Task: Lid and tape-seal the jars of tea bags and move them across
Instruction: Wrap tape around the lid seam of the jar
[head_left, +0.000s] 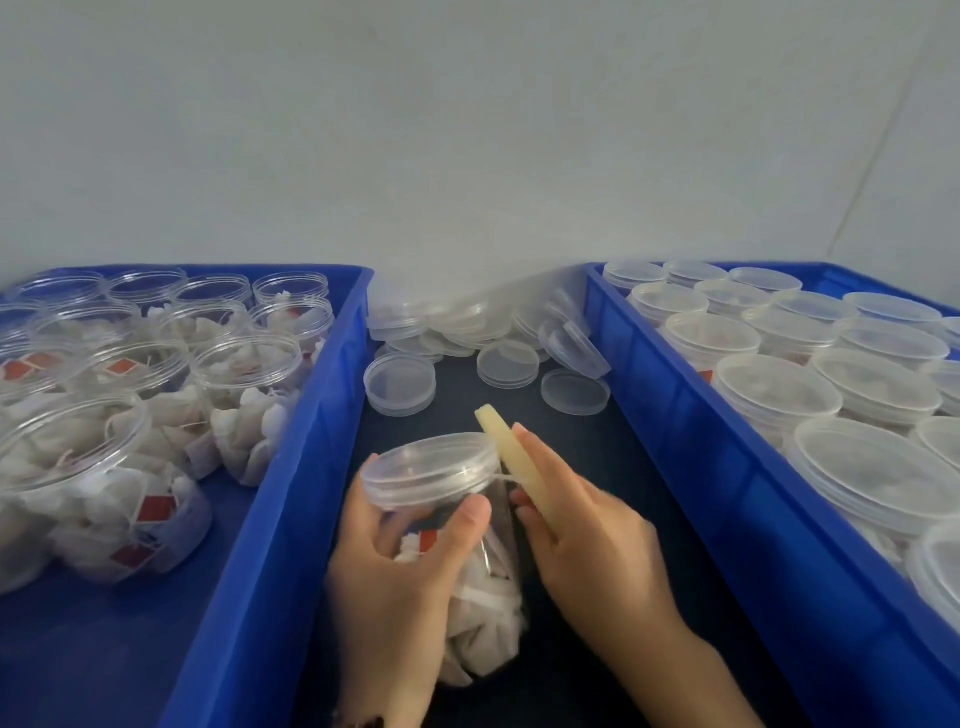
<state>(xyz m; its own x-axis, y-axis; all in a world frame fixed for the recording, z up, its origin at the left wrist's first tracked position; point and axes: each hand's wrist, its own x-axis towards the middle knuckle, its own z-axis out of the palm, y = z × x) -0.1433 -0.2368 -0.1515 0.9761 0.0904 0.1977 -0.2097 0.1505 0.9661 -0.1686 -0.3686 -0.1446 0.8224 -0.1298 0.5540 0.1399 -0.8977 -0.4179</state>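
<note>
We are at the taping step: our left hand (395, 561) grips the lidded jar (447, 525), our right hand (582, 535) pinches the tape roll (514, 462) at the lid's edge. Next, we judge, the jar must turn so tape wraps the seam.

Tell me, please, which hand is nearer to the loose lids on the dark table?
Right. The right hand, holding tape, lies just short of the lids; the left hand grips the jar, closer in.
</note>
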